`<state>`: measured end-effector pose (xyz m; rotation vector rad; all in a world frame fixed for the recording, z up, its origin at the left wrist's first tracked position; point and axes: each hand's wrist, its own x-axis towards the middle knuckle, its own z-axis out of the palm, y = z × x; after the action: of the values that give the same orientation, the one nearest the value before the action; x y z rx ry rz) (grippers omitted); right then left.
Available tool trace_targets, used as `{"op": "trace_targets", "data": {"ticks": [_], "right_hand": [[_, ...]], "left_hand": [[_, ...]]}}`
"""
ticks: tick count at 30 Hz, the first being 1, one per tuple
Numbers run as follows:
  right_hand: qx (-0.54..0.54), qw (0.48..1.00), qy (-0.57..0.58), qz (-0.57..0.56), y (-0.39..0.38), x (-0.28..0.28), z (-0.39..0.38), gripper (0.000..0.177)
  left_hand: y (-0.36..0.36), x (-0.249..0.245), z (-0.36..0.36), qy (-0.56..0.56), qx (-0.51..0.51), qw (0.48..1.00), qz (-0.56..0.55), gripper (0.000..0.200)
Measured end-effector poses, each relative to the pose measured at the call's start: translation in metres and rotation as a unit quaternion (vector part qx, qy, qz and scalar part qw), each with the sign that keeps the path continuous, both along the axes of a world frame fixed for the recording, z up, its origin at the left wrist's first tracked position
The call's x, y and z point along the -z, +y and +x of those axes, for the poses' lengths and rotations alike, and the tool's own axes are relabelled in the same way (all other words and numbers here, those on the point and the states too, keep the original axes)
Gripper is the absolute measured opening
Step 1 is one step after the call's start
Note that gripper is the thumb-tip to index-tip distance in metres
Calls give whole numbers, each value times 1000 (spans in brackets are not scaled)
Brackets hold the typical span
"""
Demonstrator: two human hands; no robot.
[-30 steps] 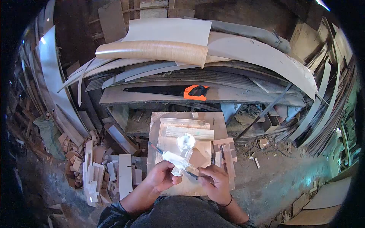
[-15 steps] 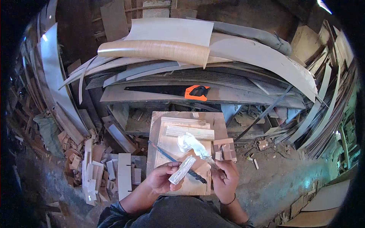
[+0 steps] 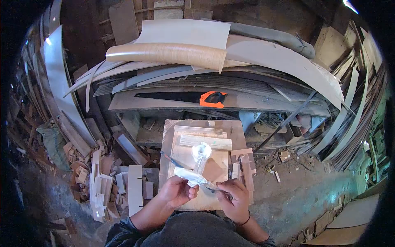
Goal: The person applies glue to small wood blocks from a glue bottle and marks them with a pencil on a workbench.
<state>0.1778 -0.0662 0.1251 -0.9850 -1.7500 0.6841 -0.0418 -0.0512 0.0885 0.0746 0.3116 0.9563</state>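
Observation:
My left hand [image 3: 177, 192] grips a small wooden block, seen clearly earlier and now largely hidden under white glue. Between thumb and fingers, my right hand [image 3: 233, 201] pinches a thin glue stick [image 3: 209, 184]. Its glue-coated end [image 3: 188, 175] lies across the block. Just beyond my hands is a white, glue-smeared container [image 3: 201, 151] with a round dark opening. A long dark strip-like tool [image 3: 166, 156] slants beneath my hands. The wooden work board [image 3: 170, 138] carries these things, along with a layered wood strip [image 3: 205, 142].
A handsaw with an orange handle [image 3: 212, 99] rests on the shelf behind. Small wood blocks [image 3: 246, 168] sit at the board's right edge. Offcuts [image 3: 101, 191] are heaped at left. Curved sheets [image 3: 284, 61] and a wood-grain roll [image 3: 164, 54] lie above the shelf.
My right hand has brought the glue stick down and left from over the container onto the block. The container's round opening now shows. My left hand has shifted slightly.

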Motion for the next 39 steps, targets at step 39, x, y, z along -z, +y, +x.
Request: {"op": "trace_targets", "data": {"ticks": [39], "right_hand": [[-35,994,13,-106,0,-5,-6,28]], "left_hand": [[-5,7,1,7,-27,999,-23,24]]}}
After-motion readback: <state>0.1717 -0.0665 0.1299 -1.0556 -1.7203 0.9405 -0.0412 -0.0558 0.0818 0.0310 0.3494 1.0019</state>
